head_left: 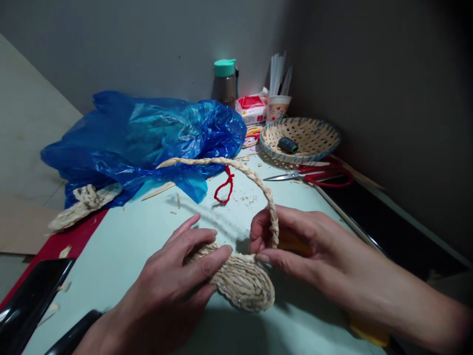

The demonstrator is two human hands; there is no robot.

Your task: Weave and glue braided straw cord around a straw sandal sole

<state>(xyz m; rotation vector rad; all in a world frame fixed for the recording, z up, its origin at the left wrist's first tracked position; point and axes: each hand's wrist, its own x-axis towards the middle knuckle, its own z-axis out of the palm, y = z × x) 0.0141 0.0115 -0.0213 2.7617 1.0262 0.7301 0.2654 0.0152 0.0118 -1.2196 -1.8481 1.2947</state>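
Note:
A coiled oval straw sole (246,283) is held above the table by my left hand (177,276), thumb on top and fingers wrapped around its far side. At the sole's upper right edge, my right hand (295,241) is closed with thumb and fingertips in a pinch. A pale plaited straw braid (254,175) rises from those fingers and arches over to the left, its loose tip above the blue bag. Exactly where the braid joins the sole is hidden by my fingers. Something yellow shows behind the right hand, too covered to name.
A blue plastic bag (148,133) fills the back left, with another straw piece (84,204) beside it. Red-handled scissors (310,175) lie by a woven basket (314,140) holding a dark thread spool (288,145). Behind stand a bottle (224,86) and paper cup (278,108). A red cord loop (224,187) lies mid-table.

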